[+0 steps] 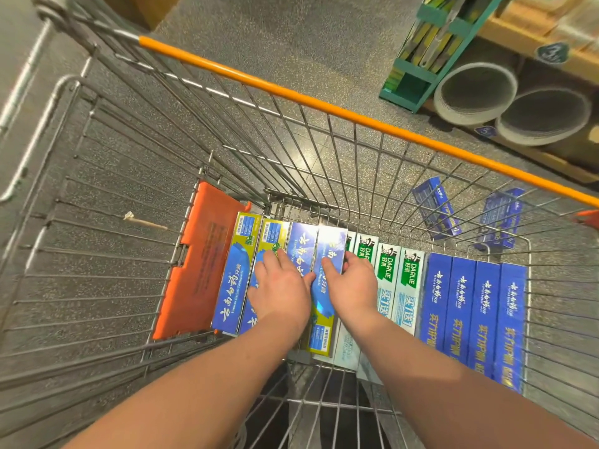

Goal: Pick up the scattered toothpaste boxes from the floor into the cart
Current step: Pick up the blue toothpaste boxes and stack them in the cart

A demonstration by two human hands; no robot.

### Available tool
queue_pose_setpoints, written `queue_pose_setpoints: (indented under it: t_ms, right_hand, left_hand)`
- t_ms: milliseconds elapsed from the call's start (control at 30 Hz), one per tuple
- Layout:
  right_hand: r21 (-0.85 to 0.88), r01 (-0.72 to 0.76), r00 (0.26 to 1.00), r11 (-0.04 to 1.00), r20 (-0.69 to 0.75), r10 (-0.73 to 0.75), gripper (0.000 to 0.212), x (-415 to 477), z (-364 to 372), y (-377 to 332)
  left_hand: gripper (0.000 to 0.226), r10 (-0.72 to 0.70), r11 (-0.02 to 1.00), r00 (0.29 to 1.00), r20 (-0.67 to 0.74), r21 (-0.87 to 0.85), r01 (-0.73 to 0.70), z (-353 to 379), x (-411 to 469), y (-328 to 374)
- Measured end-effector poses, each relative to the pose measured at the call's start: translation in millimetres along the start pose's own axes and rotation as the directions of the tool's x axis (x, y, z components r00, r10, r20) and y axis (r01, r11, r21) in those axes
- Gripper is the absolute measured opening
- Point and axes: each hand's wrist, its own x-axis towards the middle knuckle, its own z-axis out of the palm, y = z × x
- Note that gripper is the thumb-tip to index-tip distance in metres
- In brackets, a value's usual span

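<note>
While the wire shopping cart took up most of the view, its floor already carried the boxes in one neat row, lying flat and side by side next to the orange plastic flap. Counted from the flap, there were four blue-and-yellow Yunnan Baiyao boxes, then three Darlie boxes plainly labelled with a fourth seemingly half hidden by a wrist, then four dark blue boxes. Two loose blue boxes appeared to lie outside, on the speckled floor, seen through the far mesh. The left hand lay flat with straight fingers pressing on the blue-and-yellow row, and the right hand pinched the rightmost blue-and-yellow box across its width, thumb on one long edge and fingers on the other. These cartons were probably light, stiff along their length but easily dented on the broad faces, and glossy enough to slip, so a grip across the narrow width near mid-length looked safest.
</note>
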Motion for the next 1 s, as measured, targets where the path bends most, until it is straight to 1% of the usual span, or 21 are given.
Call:
queue_pose_setpoints:
  t_ms: [67, 133, 233, 333, 400, 467, 567, 633, 767, 800, 867, 900, 933, 1000]
  right_hand:
    - [0.005, 0.002, 1.0, 1.0, -0.005, -0.002, 0.064, -1, 2, 0]
    - [0.018, -0.005, 1.0, 1.0, -0.002, 0.005, 0.065, -3, 5, 2]
    - [0.03, -0.022, 1.0, 0.999, 0.018, 0.021, 0.078, -4, 8, 6]
    - [-0.007, -0.026, 0.996, 1.0, 0.083, 0.027, 0.069, -5, 0, 2]
    - [-0.068, -0.028, 0.993, 0.997, 0.112, 0.036, 0.07, -6, -11, -2]
    - [-0.144, -0.012, 0.994, 0.99, 0.11, 0.028, 0.078, -9, -29, -8]
    - [-0.191, 0.094, 0.991, 0.977, 0.116, -0.073, 0.079, -23, -70, -24]
    - [-0.251, 0.168, 0.981, 0.953, 0.135, -0.137, 0.083, -39, -104, -36]
    - [-0.376, 0.303, 0.952, 0.876, 0.159, -0.262, 0.095, -85, -182, -54]
    - [-0.387, 0.33, 0.944, 0.861, 0.155, -0.292, 0.096, -98, -200, -57]
    - [-0.399, 0.354, 0.935, 0.846, 0.13, -0.33, 0.095, -125, -233, -60]
    - [-0.407, 0.36, 0.932, 0.84, 0.117, -0.343, 0.095, -138, -248, -62]
    - [-0.41, 0.358, 0.932, 0.839, 0.102, -0.347, 0.094, -151, -262, -63]
    - [-0.403, 0.34, 0.935, 0.85, 0.05, -0.35, 0.092, -179, -287, -62]
  left_hand:
    - [0.081, -0.008, 1.0, 1.0, 0.0, -0.014, 0.008, 0, 1, 0]
    - [0.08, -0.016, 1.0, 1.0, -0.007, -0.019, 0.016, 0, 1, 0]
    - [0.077, -0.011, 1.0, 1.0, -0.019, -0.017, 0.011, -1, -1, -2]
    - [0.075, -0.009, 1.0, 1.0, -0.011, -0.005, 0.009, -3, -1, -2]
    - [0.072, 0.01, 1.0, 1.0, -0.013, 0.004, -0.01, -8, -1, -3]
    - [0.068, 0.065, 0.998, 0.998, -0.023, 0.004, -0.065, -19, -4, -3]
    - [0.064, 0.198, 0.979, 0.98, -0.006, -0.055, -0.198, -46, -17, -5]
    - [0.069, 0.271, 0.959, 0.962, 0.01, -0.087, -0.269, -73, -35, -4]
    - [0.082, 0.389, 0.918, 0.921, -0.022, -0.082, -0.389, -136, -89, 7]
    - [0.089, 0.404, 0.911, 0.914, -0.033, -0.073, -0.405, -151, -104, 10]
    - [0.113, 0.44, 0.895, 0.896, -0.06, -0.055, -0.443, -180, -135, 20]
    - [0.118, 0.459, 0.885, 0.885, -0.076, -0.052, -0.464, -191, -147, 25]
    - [0.115, 0.483, 0.872, 0.871, -0.09, -0.043, -0.488, -199, -159, 30]
    - [0.099, 0.536, 0.84, 0.837, -0.111, -0.024, -0.541, -214, -182, 39]
